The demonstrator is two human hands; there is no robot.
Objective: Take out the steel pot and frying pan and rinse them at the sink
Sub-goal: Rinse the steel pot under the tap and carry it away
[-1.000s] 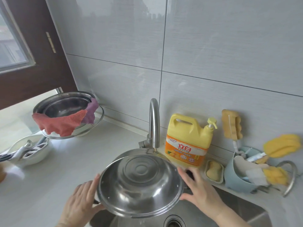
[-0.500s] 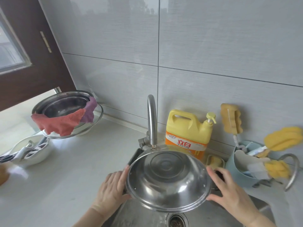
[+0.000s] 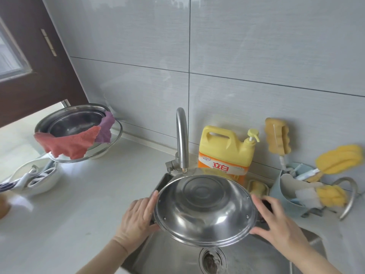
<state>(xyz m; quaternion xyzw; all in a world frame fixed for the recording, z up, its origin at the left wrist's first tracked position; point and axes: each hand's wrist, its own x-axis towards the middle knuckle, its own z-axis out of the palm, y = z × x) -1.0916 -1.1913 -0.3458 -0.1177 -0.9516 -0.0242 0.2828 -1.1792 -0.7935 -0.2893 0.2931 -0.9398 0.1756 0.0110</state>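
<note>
Head view puts you at the sink stage with the pot already out. From left to right: your left hand (image 3: pixel 138 218) lies against the left rim of the round, shiny steel pot (image 3: pixel 205 210), fingers fairly straight along the edge and the thumb tucked under near the dark side handle, so it looks like a supporting hold; whether the hidden fingers curl round the handle you cannot tell. The pot is tipped upside down over the stainless sink basin (image 3: pixel 173 256), its ringed base facing you and its rolled rim low, just below the spout of the curved steel faucet (image 3: pixel 181 139) and above the drain (image 3: pixel 212 261). Your right hand (image 3: pixel 276 220) meets the right rim, fingers spread and lightly bent about the dark handle there.

A thin sheet of water seems to run off the lower rim toward the drain, so I judge the pot's rinse to be under way or finishing, with the draining tip in hand. No stream shows at the spout. A frying pan is not clearly in sight, so that half of the job looks still to do.

The pot itself reads as thin, polished metal, clean on the outside, with small rivets near each handle. Wet steel will be slippery, so keep both sides supported.
</note>
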